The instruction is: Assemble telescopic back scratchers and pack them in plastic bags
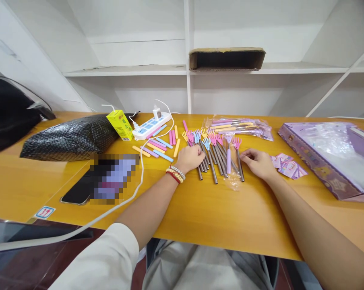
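Several back scratchers (212, 161) with metal rods and small hand-shaped heads in pink, blue and yellow lie in a row in front of me. My left hand (190, 158) rests at the row's left side, fingers curled over the rods; what they grip is hidden. Right of the row is my right hand (258, 163), thumb and fingers drawn together beside a scratcher with a pink head (236, 143). Nothing can be made out in that pinch. Between the hands, a purple-handled scratcher (228, 161) lies on a clear plastic sleeve (232, 183).
Loose coloured handles (163, 156), a power strip (152, 125), a drink carton (120, 125) and a black parcel (70, 137) are left. A white cable (141, 169) crosses the table. Bagged scratchers (245, 127) lie behind; small cards (290, 167) and a purple box (323, 165) stand right.
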Available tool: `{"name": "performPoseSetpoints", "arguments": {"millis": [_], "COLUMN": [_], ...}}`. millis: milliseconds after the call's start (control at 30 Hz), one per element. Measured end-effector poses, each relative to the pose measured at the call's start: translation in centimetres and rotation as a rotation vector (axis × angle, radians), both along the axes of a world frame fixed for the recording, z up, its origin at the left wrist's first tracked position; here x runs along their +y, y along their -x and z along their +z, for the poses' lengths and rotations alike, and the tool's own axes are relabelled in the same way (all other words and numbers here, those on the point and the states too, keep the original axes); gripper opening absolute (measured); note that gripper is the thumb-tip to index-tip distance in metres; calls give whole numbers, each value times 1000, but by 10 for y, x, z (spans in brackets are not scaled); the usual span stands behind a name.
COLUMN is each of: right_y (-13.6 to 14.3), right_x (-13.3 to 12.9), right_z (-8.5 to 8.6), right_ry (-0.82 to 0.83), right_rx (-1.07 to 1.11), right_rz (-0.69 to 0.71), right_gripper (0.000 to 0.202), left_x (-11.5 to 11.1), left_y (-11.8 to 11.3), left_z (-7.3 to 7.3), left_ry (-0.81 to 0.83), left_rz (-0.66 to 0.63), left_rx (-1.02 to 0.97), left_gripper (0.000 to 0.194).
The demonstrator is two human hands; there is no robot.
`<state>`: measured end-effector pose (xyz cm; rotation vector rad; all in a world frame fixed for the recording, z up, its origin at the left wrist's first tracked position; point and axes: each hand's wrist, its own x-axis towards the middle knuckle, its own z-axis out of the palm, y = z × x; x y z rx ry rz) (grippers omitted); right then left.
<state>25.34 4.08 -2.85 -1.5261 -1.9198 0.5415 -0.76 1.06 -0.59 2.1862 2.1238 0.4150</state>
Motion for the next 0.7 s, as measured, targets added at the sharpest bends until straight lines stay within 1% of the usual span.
{"name": "performPoseSetpoints", "arguments": {"millis": [233, 500, 700], "right_y": [0, 0, 1], "right_x": [0, 1, 0], "right_z": [0, -1, 0], "right_ry": [2, -9, 4], "right_rx": [5, 24, 24], "right_rz": [4, 13, 6], "right_gripper": [21, 23, 24], "left_x": [0, 1, 1], "left_y": [-1, -2, -1], "left_z": [1, 2, 0], "left_ry": [14, 4, -22], "left_rz": [26, 24, 20], "left_rx": [12, -1, 5], "left_gripper": [24, 23, 23]}}
